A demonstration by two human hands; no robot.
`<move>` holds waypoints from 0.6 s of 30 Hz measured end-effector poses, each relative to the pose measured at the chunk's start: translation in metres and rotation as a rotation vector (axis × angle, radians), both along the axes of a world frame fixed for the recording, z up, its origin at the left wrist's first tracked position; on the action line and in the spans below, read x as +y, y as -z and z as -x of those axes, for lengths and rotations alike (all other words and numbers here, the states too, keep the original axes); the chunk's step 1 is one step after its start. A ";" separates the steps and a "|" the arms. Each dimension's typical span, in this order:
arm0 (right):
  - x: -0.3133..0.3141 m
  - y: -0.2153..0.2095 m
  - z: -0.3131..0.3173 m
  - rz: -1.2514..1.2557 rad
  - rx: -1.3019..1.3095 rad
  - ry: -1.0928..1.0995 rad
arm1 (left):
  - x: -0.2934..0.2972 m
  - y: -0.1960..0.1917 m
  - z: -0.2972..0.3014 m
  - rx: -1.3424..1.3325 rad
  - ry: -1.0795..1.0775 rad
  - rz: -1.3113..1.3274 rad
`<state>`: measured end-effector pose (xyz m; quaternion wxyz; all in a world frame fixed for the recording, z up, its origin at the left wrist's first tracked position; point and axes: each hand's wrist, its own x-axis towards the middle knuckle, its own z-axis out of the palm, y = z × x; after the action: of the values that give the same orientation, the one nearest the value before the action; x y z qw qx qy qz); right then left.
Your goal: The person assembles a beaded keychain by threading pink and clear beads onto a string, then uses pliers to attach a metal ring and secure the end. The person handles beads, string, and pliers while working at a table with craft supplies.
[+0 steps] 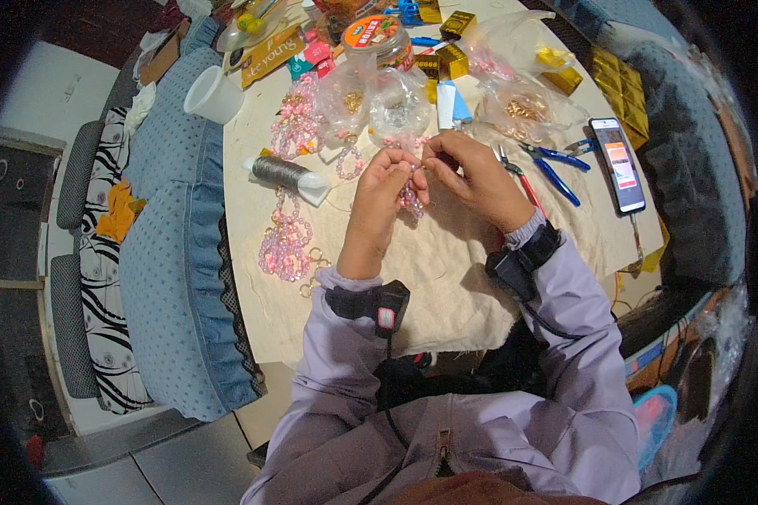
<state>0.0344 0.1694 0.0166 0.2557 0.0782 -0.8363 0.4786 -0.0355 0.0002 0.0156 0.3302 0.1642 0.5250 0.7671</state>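
My left hand [382,194] and my right hand [470,178] meet over the cloth-covered table, fingertips almost touching. Below the left fingers hangs a pink and lilac beaded strand [411,204], pinched by that hand. The right thumb and forefinger are closed at the strand's upper end; whatever fine piece they hold is too small to make out. Beaded loops [348,160] lie just beyond the left hand. A spool of grey wire [283,175] rests to its left. Beside the right wrist lie red-handled pliers [524,182] and blue-handled pliers [554,175].
More beaded strands [285,244] and gold-coloured rings [313,268] sit at the left. Farther back are a bead pile [298,115], plastic bags with gold pieces [522,109], a lidded jar [377,42] and a white tub [214,95]. A phone [618,166] lies at the right edge.
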 end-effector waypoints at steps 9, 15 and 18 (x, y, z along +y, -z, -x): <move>0.003 0.004 0.001 -0.031 0.009 -0.028 | -0.002 0.001 0.004 0.080 0.053 0.021; 0.004 0.004 0.001 -0.141 0.041 -0.050 | 0.002 0.000 0.000 0.082 0.030 0.027; 0.004 0.002 0.000 -0.123 0.047 -0.046 | 0.004 -0.002 0.000 0.103 0.019 0.012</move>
<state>0.0347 0.1735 0.0151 0.2590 0.1242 -0.8558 0.4303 -0.0355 0.0041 0.0176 0.3109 0.2062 0.5443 0.7513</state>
